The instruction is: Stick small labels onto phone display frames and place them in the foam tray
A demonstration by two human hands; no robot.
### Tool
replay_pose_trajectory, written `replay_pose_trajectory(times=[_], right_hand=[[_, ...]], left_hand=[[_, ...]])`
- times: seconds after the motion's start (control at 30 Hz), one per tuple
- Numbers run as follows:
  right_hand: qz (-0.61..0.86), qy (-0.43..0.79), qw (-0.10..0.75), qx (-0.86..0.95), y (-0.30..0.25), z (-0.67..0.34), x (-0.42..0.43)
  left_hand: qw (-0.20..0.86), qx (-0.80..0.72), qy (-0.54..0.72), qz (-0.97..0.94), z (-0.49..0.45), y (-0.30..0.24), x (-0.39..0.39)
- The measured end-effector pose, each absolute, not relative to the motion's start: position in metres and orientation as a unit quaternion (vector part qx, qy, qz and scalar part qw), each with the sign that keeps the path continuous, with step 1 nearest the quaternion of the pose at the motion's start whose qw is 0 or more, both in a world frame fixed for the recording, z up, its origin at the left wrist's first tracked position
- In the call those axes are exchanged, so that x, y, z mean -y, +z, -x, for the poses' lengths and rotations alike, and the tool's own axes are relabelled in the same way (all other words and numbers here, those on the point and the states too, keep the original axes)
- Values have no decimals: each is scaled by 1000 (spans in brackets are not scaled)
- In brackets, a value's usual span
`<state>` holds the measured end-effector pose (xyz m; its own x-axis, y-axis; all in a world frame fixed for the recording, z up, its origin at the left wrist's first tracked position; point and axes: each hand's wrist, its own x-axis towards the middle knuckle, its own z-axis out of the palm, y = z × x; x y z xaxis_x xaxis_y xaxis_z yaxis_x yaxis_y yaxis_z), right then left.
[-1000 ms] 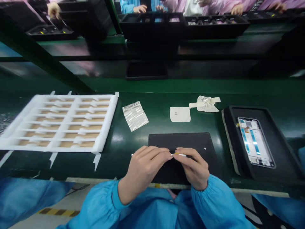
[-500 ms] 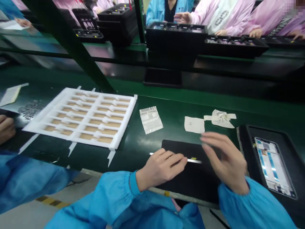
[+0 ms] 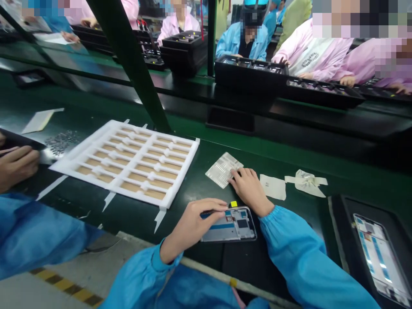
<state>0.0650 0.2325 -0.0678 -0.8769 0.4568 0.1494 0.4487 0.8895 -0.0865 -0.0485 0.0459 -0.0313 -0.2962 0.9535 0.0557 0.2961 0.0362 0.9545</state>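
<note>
My left hand (image 3: 193, 223) is closed on a phone frame (image 3: 246, 223), with thumb and fingers at its upper edge. The frame is tilted, showing a silvery inside with blue strips, and a yellow tab (image 3: 233, 204) sticks out above it. A black mat (image 3: 244, 262) lies partly beneath. My right hand (image 3: 249, 189) reaches past the phone frame, its fingers closed at the right corner of a sticker sheet (image 3: 222, 171) with rows of small silvery strips. The fingertips partly cover that corner.
A white slotted tray (image 3: 170, 197) is taped down at left. Beyond it a co-worker's hand (image 3: 19, 165) sits near small loose parts (image 3: 61, 141). Paper pieces (image 3: 273, 187) lie to the right, near another phone frame (image 3: 380, 257) in a black tray (image 3: 347, 210). A slanted green post (image 3: 135, 64) stands ahead.
The view has shifted. My left hand has tilted the phone frame up so its inside shows. My right hand has moved left and forward to the sticker sheet, which has turned.
</note>
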Motion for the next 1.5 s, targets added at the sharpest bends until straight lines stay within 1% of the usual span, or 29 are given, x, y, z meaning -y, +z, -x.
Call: replay_pose_trajectory(times=[0.1,0.17,0.23,0.3,0.4,0.53,0.67,0.77,0.83,0.9,0.97,1.0,1.03,1.17,1.23,1.37,1.5], right_hand=[[262,69,99,957,-54,-75,-233],[282,109,155,940,-46,-81,-244],[303,145,218,916,-44,-88,-257],[302,191,242,902,-50,-94,-264],[269,245,211,907,-69,-100,-263],[261,246,143,923,-85,-104,-257],[250,261,89,928,-84,-111,-261],[249,269,99,925,-81,-115,-260],[242,272,145,920,-77,-115,-259],[239,264,212,910,-71,-112,-262],[252,244,261,899,-65,-105,-270],[262,234,267,897,-63,-100,-275],[268,226,254,901,-62,-95,-281],[251,216,139,933,-66,-72,-298],[241,210,113,941,-69,-64,-298],[229,202,110,946,-72,-61,-289],[246,229,152,929,-78,-63,-287]], left_hand=[[330,-648,493,-478,52,-32,-42],[336,-651,473,-490,53,-27,-42],[352,-648,425,-525,55,-21,-47],[369,-642,368,-563,60,-17,-57],[403,-632,320,-579,69,-22,-80],[451,-620,308,-563,81,-40,-102],[475,-593,297,-578,80,-43,-106],[472,-601,282,-580,73,-38,-113],[454,-614,274,-585,67,-38,-122],[446,-610,272,-596,65,-42,-132],[463,-593,273,-599,64,-48,-140],[476,-585,274,-596,65,-50,-143],[487,-582,274,-591,66,-52,-145],[496,-603,254,-571,70,-52,-145],[484,-614,240,-576,72,-52,-144],[463,-618,229,-592,72,-54,-144],[456,-621,232,-595,71,-54,-142]])
